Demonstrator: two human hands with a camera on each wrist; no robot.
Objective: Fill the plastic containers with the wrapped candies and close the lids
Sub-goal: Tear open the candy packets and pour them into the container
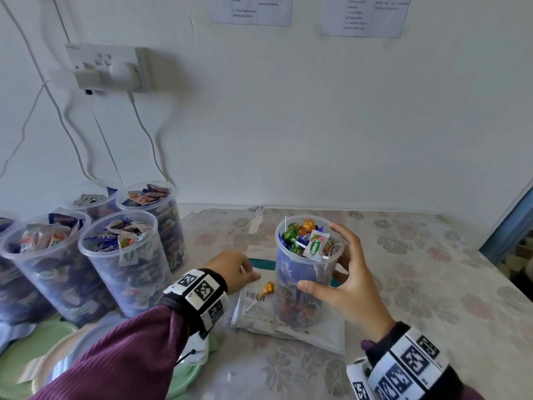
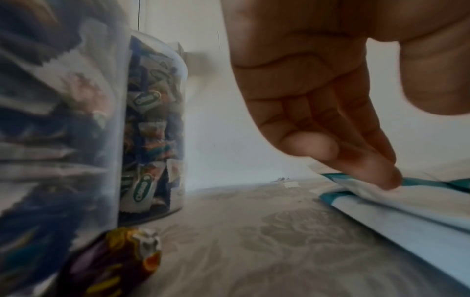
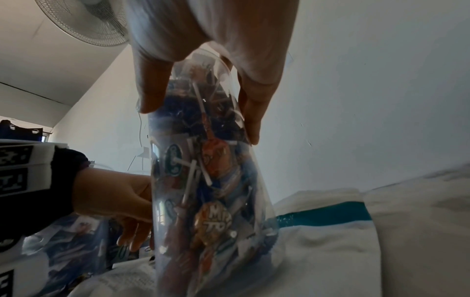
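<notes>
My right hand [image 1: 343, 264] grips a clear plastic container [image 1: 291, 269] from the side, thumb in front and fingers behind near the rim. The container stands on flat white bags [image 1: 302, 327] and is heaped with lollipops and wrapped candies. In the right wrist view the container [image 3: 211, 201] fills the middle, with my thumb [image 3: 152, 90] on its wall. My left hand [image 1: 239, 269] reaches to the container's left. Its straight fingers [image 2: 368, 164] press on the teal-edged bag [image 2: 406, 217], holding nothing. An orange lollipop [image 1: 268, 287] lies loose on the bags.
Several open containers [image 1: 124, 264] full of wrapped candies stand at the left. Green and pale lids [image 1: 43, 342] lie in front of them. A purple-wrapped candy [image 2: 114, 265] lies by one container. The wall with a socket and cables [image 1: 109, 67] is behind. The table edge [image 1: 504, 272] is at the right.
</notes>
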